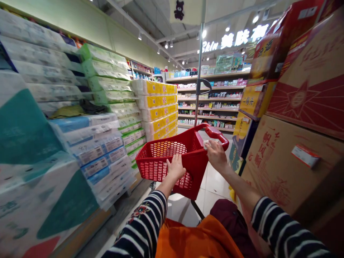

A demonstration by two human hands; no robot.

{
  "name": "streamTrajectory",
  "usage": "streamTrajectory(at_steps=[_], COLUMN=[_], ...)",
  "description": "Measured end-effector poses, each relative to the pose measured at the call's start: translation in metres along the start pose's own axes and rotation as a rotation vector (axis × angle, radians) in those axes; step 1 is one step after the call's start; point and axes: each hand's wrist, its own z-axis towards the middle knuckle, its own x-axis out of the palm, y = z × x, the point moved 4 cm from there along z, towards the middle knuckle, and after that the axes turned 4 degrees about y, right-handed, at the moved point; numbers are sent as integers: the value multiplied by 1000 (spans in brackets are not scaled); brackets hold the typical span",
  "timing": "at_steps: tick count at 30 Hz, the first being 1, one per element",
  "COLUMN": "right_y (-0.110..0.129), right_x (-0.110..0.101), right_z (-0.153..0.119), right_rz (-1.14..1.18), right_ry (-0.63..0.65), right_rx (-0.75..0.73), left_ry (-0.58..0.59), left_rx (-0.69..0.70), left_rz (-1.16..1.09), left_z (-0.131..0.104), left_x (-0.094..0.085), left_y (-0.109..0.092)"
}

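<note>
A red shopping cart (195, 172) with a perforated basket stands sideways in front of me, its handle at the right end. My left hand (176, 167) rests on the near side of the basket with its fingers spread, holding nothing. Near the handle, my right hand (215, 154) has its fingers closed on a white cloth (206, 144), pressed against the cart's rim just below the handle. Only a small part of the cloth shows. The inside of the basket is partly hidden by its near wall.
Wrapped paper packs (99, 150) are stacked at the left, with yellow packs (161, 104) behind. Cardboard boxes (285, 161) rise close on the right. A metal pole (199, 79) stands beyond the cart, before shelves of goods (215, 87).
</note>
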Motion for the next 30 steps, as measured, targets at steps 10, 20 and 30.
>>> streamTrajectory(at_steps=[10,20,30], right_y=[52,37,22], right_x=[33,42,33], right_z=[-15,-20,-10], right_rz=[68,51,-55], right_ry=[32,54,127], right_rx=[-91,-82,-23], left_ry=[-37,-34,-21], left_rx=[10,43,27], left_rz=[43,69,126], left_z=[-4,-6,-10], left_x=[7,16,14], left_y=[-7,-4,3])
